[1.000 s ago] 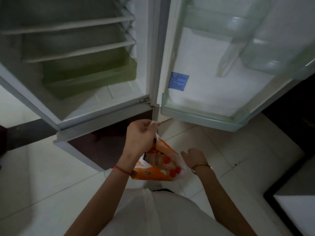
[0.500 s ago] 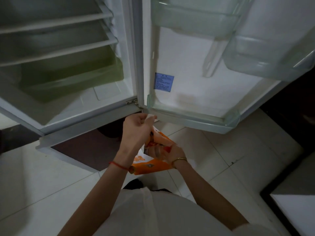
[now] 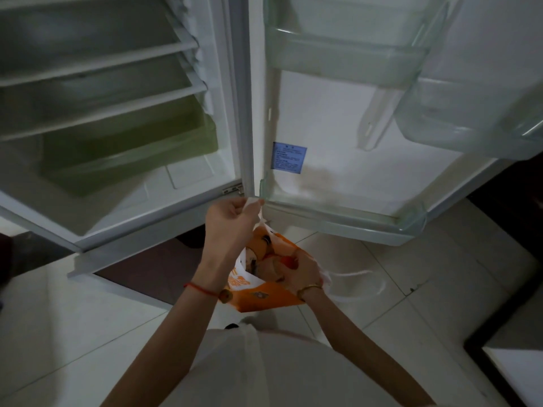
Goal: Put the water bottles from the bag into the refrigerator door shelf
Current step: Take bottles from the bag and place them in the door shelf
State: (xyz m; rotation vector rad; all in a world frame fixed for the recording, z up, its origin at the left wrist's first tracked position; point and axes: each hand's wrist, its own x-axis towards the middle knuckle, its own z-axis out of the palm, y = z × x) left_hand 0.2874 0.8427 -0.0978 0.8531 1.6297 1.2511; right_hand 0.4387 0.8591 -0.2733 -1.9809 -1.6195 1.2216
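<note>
Pale floor tiles [image 3: 396,304] underfoot, refrigerator door [image 3: 352,121] swung wide above the bag, and the head view is the only 1 we have, so stay with it.

Your left hand [image 3: 232,227] is up above the bag [image 3: 264,298], clenched on its white handle [image 3: 260,214] and hoisting that side so the mouth gapes. Your right hand [image 3: 299,268] is at the bag's right rim, fingers dipped in among the water bottles [image 3: 258,252]. Whether they've closed on 1 I cannot tell; the hand itself hides it. 1 red cap [image 3: 289,261] shows just beside your knuckles. The other handle, a loose white cord [image 3: 361,276], dangles off to the right of the bag.

The bottom door shelf [image 3: 338,214] sits above and to the right of the bag, and no bottle shows in it.

My read: you're on step 1, fishing out the 1st bottle, with nothing stowed yet. The next move wants a firm wrap round 1 bottle and a straight lift clear of the bag's rim. Then go up and right over the shelf's clear front wall and set it down upright. Keep that left hand high, or the mouth may fold shut.
</note>
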